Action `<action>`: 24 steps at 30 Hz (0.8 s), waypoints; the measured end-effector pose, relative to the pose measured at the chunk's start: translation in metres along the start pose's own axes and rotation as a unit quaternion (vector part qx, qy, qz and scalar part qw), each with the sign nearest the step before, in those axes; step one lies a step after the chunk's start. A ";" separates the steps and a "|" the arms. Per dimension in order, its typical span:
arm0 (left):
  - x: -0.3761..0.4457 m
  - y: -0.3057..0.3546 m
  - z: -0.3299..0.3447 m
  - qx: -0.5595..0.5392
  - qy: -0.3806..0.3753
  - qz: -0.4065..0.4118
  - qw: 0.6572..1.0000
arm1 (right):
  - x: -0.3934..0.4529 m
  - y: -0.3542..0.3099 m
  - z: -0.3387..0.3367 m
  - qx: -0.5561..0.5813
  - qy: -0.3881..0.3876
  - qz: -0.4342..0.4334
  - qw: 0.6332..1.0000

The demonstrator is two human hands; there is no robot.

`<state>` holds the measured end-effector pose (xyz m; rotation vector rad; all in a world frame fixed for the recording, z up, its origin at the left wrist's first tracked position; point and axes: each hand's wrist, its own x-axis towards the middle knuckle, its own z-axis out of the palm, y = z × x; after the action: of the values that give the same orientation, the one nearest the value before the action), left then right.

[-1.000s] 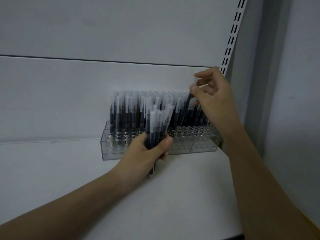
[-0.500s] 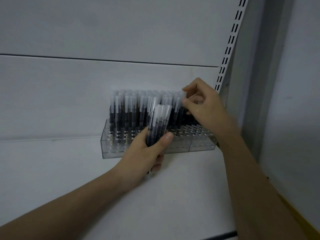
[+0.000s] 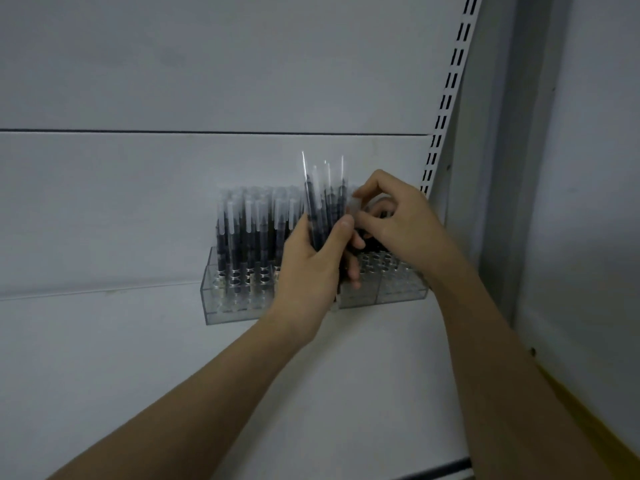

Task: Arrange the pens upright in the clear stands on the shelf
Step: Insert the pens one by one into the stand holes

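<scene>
Clear plastic stands (image 3: 228, 306) sit in a row at the back of the white shelf, against the rear panel. Several dark pens with frosted caps (image 3: 249, 230) stand upright in their holes; the right stand (image 3: 401, 289) shows empty holes at its front. My left hand (image 3: 311, 268) grips a bundle of pens (image 3: 325, 209) held upright in front of the stands. My right hand (image 3: 398, 223) is just right of the bundle and pinches the frosted cap end of one pen (image 3: 354, 206) at the bundle's right edge.
The white shelf board (image 3: 173, 393) stretches toward me below the stands. A slotted upright rail (image 3: 446, 98) runs up the right side of the rear panel. A grey wall (image 3: 588, 202) closes in on the right.
My left hand has lifted the pen bundle up and to the right. My right hand has come down from the pens in the stand and now meets the bundle.
</scene>
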<state>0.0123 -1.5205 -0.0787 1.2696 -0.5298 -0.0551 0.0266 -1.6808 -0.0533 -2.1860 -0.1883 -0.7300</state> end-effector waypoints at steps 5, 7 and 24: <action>-0.004 -0.012 0.001 0.034 -0.038 -0.016 0.999 | -0.002 -0.008 0.001 -0.003 0.077 -0.063 0.995; -0.006 -0.010 0.002 0.053 -0.059 -0.019 0.997 | -0.004 -0.014 0.001 0.052 0.094 -0.064 0.992; -0.004 -0.014 0.015 -0.041 -0.030 -0.035 0.998 | -0.001 -0.019 -0.001 0.240 0.113 0.038 0.963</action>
<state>0.0059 -1.5367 -0.0898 1.2083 -0.5289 -0.1725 0.0185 -1.6688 -0.0415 -1.6296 -0.1447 -0.7900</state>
